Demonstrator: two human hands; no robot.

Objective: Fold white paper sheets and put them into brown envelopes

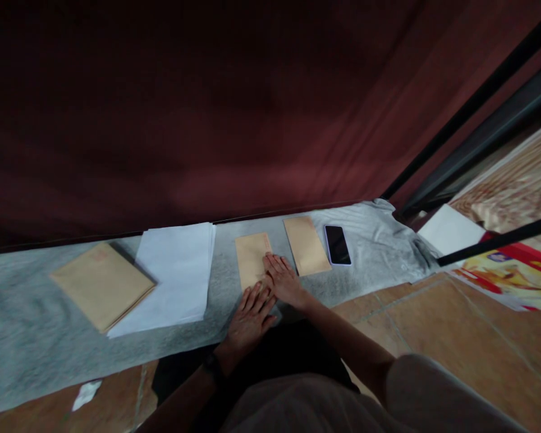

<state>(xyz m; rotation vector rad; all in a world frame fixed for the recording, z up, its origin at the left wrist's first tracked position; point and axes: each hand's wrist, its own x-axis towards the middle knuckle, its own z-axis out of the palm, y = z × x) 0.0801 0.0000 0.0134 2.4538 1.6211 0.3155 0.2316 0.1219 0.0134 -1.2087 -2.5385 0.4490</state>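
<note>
A brown paper envelope [251, 255] lies flat on the grey cloth in front of me, with small red print near its upper right corner. My left hand [247, 319] rests on its near end, fingers stretched out and slightly spread. Across the envelope's right edge lies my right hand [285, 279], its fingers extended flat and holding nothing. The fingertips of both hands come close together at the lower right corner. Just right of them is a second brown envelope [306, 245], untouched. A phone [338, 245] with a dark screen lies beyond it.
Left of my hands sit a stack of white paper [175, 276] and a pile of larger brown envelopes [101, 282] overlapping it. The grey cloth [22, 325] covers the narrow surface before a dark red curtain [207, 120]. Black metal bars [469, 108] and a colourful box [514, 270] stand right.
</note>
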